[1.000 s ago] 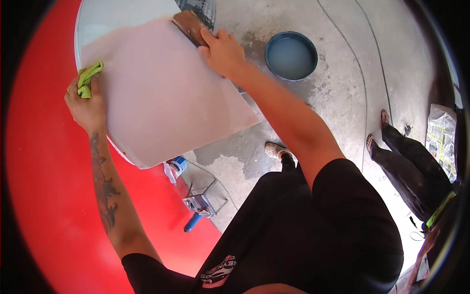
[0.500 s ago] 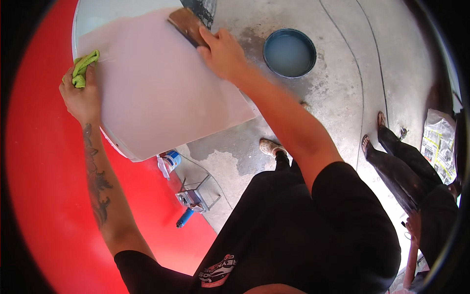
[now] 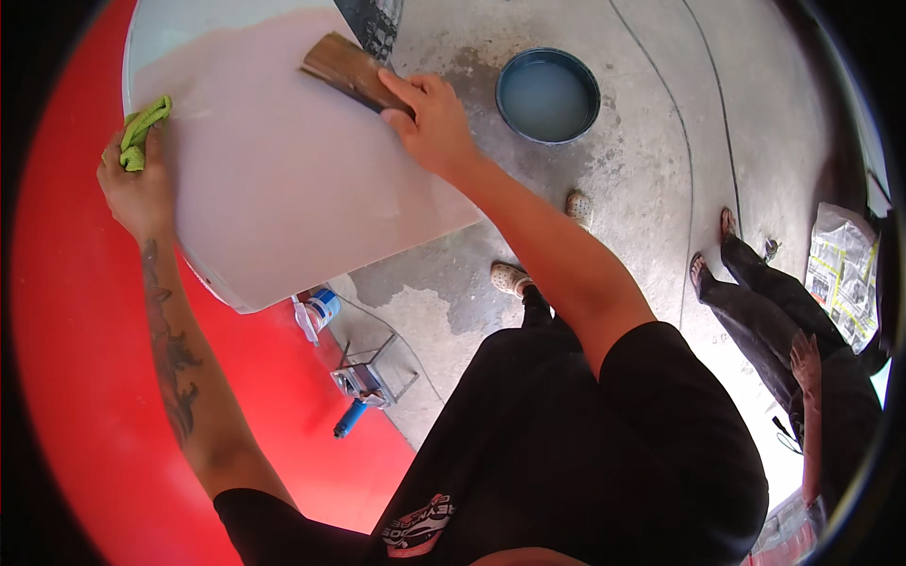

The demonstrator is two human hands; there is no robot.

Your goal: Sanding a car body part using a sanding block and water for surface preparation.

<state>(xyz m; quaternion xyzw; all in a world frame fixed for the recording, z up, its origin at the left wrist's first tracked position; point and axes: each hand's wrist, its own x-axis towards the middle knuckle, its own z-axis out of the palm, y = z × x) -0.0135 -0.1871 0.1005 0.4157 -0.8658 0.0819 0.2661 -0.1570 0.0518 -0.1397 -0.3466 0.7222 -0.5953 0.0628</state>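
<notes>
A pale pink, matte coated panel (image 3: 283,189) with a whitish upper part fills the upper left, beside a glossy red surface (image 3: 75,283). My left hand (image 3: 137,189) is closed round a folded lime-green cloth (image 3: 142,123) at the panel's left edge. My right hand (image 3: 434,127) grips the end of a flat brown block (image 3: 340,66), which lies on the upper right of the pink coating, with fingers and thumb along its sides.
A dark round basin (image 3: 547,94) of cloudy water stands on the stained concrete floor (image 3: 642,160), with cables. A can (image 3: 319,307), metal stand (image 3: 392,368) and blue cylinder (image 3: 349,418) sit below the panel. Another person (image 3: 783,349) in dark trousers is at right, near plastic wrapping (image 3: 840,264).
The block in my right hand has moved left and slightly down. My left hand with the cloth has shifted left and up in view. The other person's hand has risen into view at their leg.
</notes>
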